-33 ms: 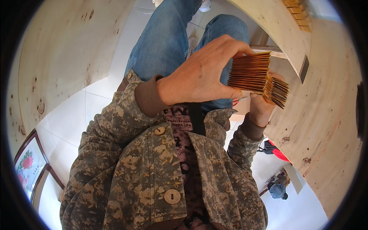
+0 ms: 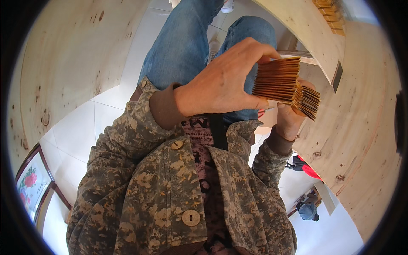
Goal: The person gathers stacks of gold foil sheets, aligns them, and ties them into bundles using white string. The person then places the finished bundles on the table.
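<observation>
A thick stack of thin, golden-brown slats (image 2: 277, 80) is held up between my two hands, right of the middle. It bends in a V, with one longer face toward the left and a shorter one at the right. My left hand (image 2: 227, 78) is closed round its left side, fingers over the top and thumb beneath. From below and behind, my right hand (image 2: 291, 121) grips the right part; most of its fingers are hidden by the stack. Whether the slats are joined, I cannot tell.
Pale wooden boards rise at the left (image 2: 72, 55) and right (image 2: 352, 140). On the upper right board lie bundles of similar yellow-brown pieces (image 2: 330, 17). Beneath my hands shows a small red-and-metal object (image 2: 262, 112). A framed flower picture (image 2: 32, 182) stands lower left; another person (image 2: 308, 209) is lower right.
</observation>
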The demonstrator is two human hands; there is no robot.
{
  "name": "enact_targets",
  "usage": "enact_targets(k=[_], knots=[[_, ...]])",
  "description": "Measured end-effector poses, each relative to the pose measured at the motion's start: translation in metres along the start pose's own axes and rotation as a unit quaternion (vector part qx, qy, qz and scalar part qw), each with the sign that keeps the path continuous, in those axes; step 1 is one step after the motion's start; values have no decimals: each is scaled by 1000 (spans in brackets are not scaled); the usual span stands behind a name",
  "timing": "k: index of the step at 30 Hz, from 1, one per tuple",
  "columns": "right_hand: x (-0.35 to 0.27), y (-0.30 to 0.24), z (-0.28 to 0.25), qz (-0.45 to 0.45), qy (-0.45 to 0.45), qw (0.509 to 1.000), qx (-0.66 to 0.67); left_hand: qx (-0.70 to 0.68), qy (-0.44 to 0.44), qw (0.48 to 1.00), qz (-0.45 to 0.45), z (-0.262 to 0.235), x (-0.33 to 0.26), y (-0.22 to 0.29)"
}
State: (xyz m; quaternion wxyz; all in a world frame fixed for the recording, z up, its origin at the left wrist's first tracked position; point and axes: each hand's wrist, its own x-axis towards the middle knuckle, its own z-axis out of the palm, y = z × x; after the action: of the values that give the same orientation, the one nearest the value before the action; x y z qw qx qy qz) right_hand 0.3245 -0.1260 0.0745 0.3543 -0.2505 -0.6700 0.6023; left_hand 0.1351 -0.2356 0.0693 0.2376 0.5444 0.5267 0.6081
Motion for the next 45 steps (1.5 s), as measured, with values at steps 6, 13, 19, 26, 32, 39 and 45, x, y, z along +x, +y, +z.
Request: enact_targets(k=[6,13,19,26,32,39,45], knots=[[1,-2,4,-20,33,999,-13,90,45,995,8,-2,-1,8],[0,-4,0,-22,39,999,-16,105,30,994,-6,-3,0,11],[-1,-5,-3,-30,28,999,-31,94,30,995,3,-2,0,11],[0,-7,-2,2,46,998,48,87,20,996,2,-2,0,12],[-1,-11,-3,11,35,999,-24,79,6,997,-4,-4,0,11],[1,-7,-2,-10,11,998,-59,71,22,997,-2,-4,1,9],[2,-8,-3,-11,9,998,-54,85,17,996,0,-4,1,8]])
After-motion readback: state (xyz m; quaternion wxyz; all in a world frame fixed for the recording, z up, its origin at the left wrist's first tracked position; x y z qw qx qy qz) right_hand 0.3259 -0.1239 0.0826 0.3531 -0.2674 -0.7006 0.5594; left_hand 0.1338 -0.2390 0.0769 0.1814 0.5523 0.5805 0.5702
